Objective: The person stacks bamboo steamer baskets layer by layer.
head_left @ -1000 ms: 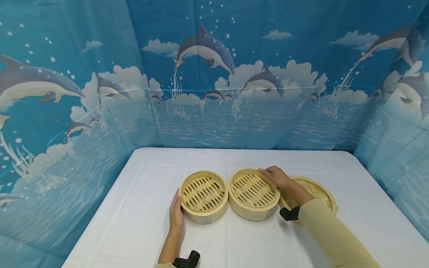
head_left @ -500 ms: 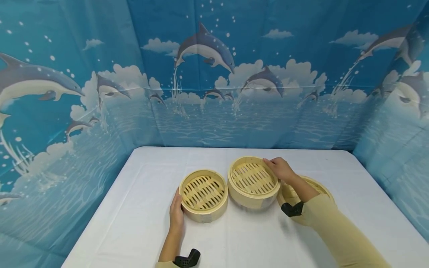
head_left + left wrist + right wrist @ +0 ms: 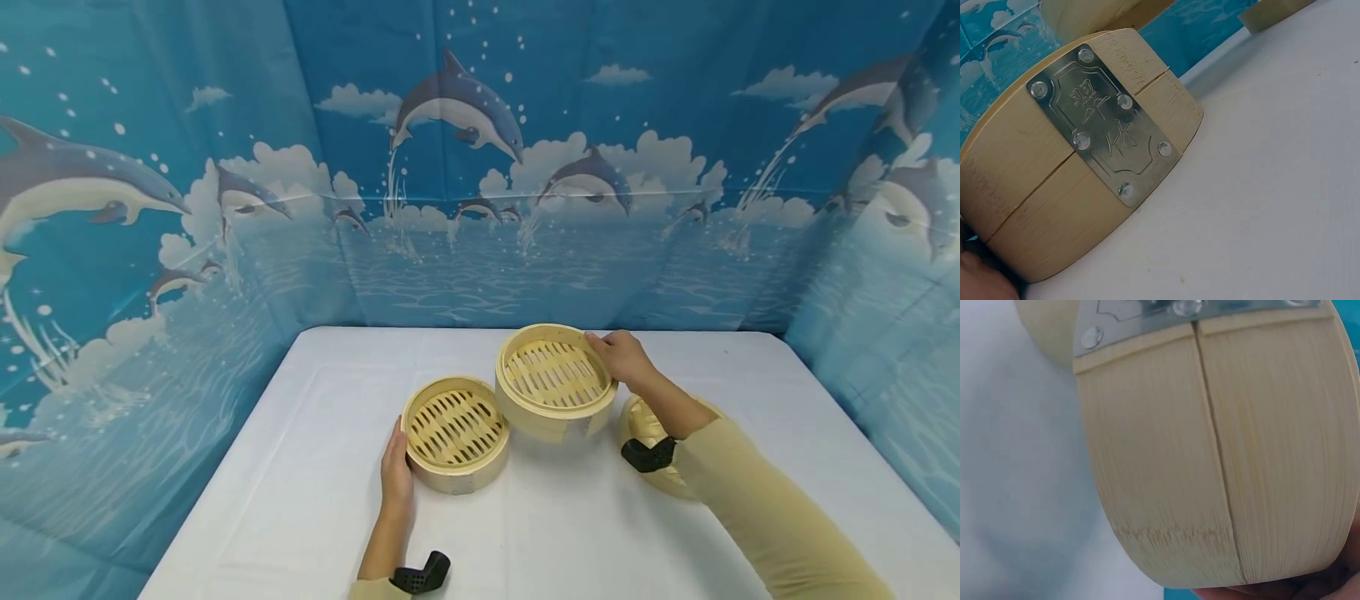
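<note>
A round bamboo steamer basket (image 3: pixel 457 483) with a slatted floor sits on the white table. My left hand (image 3: pixel 397 467) rests along its left side, fingers nearly straight against the wall; in the left wrist view this basket's wall (image 3: pixel 1035 187) bears a riveted metal plate (image 3: pixel 1104 125). My right hand (image 3: pixel 622 358) grips a second bamboo steamer basket (image 3: pixel 555 375) by its right rim, thumb at the edge. This basket is raised and tilted, overlapping the first basket's right rim in the head view. Its underside (image 3: pixel 1079 15) shows in the left wrist view.
Behind my right forearm, a woven bamboo lid (image 3: pixel 645 425) lies on the white-covered table (image 3: pixel 300 500), partly hidden by the arm. A blue dolphin-print curtain (image 3: pixel 480 275) stands along the table's far edge and sides.
My right hand has lifted the second basket off the table, moving it up, away and slightly left, closer over the first basket. The left hand and its basket have stayed put.
</note>
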A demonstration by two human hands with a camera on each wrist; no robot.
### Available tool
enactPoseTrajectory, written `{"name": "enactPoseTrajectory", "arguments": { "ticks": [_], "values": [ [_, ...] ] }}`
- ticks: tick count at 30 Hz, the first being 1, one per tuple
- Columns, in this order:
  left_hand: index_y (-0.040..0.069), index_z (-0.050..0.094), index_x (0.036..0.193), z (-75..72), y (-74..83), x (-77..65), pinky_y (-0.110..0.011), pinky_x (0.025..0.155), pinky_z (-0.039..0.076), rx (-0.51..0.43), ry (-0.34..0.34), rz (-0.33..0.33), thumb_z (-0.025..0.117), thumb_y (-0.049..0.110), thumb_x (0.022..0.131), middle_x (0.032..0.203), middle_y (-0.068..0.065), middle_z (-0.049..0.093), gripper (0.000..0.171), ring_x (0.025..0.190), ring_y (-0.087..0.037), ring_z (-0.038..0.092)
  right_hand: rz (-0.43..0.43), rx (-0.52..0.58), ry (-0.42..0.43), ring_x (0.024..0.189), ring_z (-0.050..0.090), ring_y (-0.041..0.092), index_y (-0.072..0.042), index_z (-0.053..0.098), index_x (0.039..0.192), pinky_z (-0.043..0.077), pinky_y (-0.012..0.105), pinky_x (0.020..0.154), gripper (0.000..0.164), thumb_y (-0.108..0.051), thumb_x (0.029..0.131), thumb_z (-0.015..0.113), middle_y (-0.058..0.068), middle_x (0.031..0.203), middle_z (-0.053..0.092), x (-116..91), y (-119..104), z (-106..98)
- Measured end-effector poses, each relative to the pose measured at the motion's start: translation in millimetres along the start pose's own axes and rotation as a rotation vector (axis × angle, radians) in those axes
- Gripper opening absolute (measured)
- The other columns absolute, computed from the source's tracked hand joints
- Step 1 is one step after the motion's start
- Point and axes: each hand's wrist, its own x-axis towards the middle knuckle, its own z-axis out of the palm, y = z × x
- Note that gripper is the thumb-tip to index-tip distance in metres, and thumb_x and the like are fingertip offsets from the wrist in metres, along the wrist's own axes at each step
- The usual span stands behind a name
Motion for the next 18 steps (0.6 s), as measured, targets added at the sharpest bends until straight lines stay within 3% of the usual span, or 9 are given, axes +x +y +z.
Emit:
{"name": "enactPoseTrajectory", "arguments": {
  "ticks": [4, 11, 18],
  "values": [
    [-0.003, 0.023, 0.143, 0.3, 0.2, 0.5, -0.036, 0.112, 0.01, -0.002, 0.01, 0.007, 0.025, 0.021, 0.102, 0.148, -0.015, 0.022, 0.047, 0.137, -0.024, 0.014, 0.021, 0.016, 0.001, 0.049, 0.042, 0.011, 0.01, 0.062, 0.094, 0.04, 0.024, 0.044, 0.047, -0.03, 0.1, 0.038, 0.004, 0.058, 0.046, -3, -17, 14],
    [-0.004, 0.025, 0.142, -0.5, 0.5, 1.3, -0.035, 0.111, 0.011, 0.021, 0.015, 0.022, 0.021, 0.021, 0.102, 0.148, -0.015, 0.024, 0.047, 0.137, -0.024, 0.017, -0.01, 0.069, 0.037, 0.043, 0.038, 0.01, 0.004, 0.058, 0.074, 0.036, 0.022, 0.039, 0.045, -0.028, 0.1, 0.041, 0.003, 0.052, 0.041, -9, -49, 56],
    [0.002, 0.026, 0.144, -0.2, -0.4, 1.1, -0.036, 0.111, 0.013, 0.06, 0.001, -0.001, 0.018, 0.029, 0.103, 0.148, -0.009, 0.025, 0.05, 0.136, -0.022, 0.018, -0.015, 0.083, 0.053, 0.044, 0.038, 0.011, -0.001, 0.055, 0.067, 0.036, 0.022, 0.039, 0.044, -0.03, 0.099, 0.042, 0.002, 0.052, 0.039, -11, -70, 92]
  ]
}}
